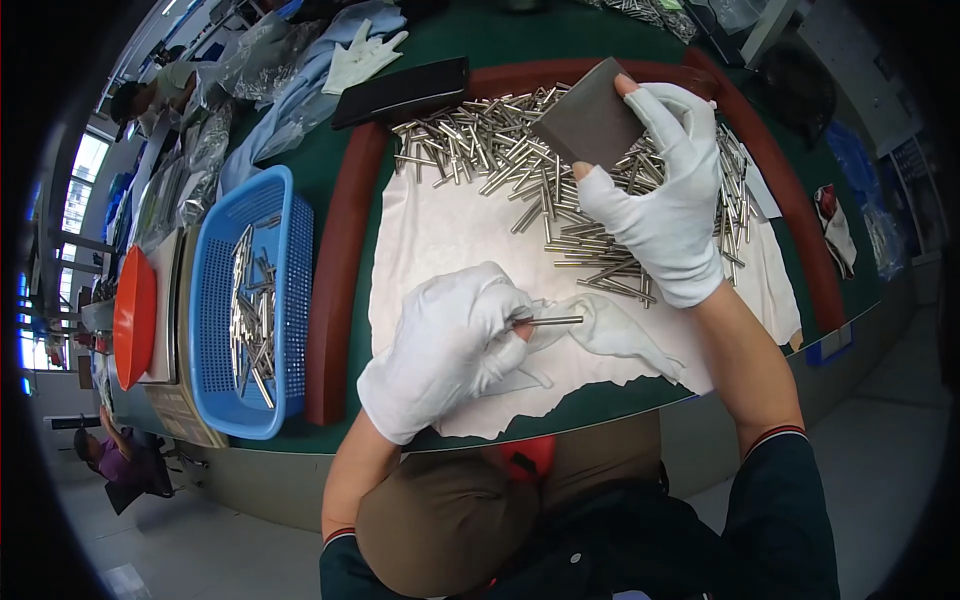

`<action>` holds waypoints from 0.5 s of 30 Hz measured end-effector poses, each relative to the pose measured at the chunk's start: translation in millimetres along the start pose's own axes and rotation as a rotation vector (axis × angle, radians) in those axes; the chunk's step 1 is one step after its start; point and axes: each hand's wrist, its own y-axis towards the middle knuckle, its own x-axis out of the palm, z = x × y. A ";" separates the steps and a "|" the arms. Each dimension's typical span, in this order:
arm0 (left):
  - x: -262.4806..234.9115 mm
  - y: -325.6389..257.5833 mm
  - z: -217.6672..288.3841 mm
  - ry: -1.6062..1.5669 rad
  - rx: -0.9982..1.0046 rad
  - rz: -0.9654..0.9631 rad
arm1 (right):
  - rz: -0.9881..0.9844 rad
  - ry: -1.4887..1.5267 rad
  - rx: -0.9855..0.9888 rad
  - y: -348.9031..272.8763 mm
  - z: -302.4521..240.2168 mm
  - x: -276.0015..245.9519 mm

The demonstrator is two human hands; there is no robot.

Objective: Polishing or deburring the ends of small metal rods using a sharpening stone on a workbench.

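Observation:
My left hand, in a white glove with bare fingertips, is closed on a slim metal pin that points to the right. A crumpled white glove or rag lies just beyond that pin. My right hand, gloved the same way, grips a dark grey-brown square block between thumb and fingers, tilted above a heap of shiny metal pins. The heap spreads over the far part of a pale cloth on the green table.
Dark red bars frame the cloth. Left of them stands a blue perforated basket with more pins, then an orange-red bowl. Behind are a black phone-like case, a spare white glove and plastic bags. Other people sit far left.

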 end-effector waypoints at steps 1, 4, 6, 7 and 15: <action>0.8 2.0 1.1 0.078 -0.031 -0.059 | 0.009 -0.015 0.008 -0.1 0.7 0.2; 1.8 3.2 4.1 0.104 -0.005 -0.107 | -0.034 -0.032 -0.030 -0.7 2.7 -0.7; -2.2 -0.4 3.9 0.058 0.043 0.022 | -0.017 -0.035 -0.059 0.9 5.5 -2.2; -3.5 -1.9 4.2 0.065 0.047 0.069 | -0.016 -0.035 -0.035 0.3 5.6 -3.0; -33.2 -13.0 9.6 0.196 -0.005 0.344 | 0.046 -0.052 -0.033 4.4 8.3 -3.1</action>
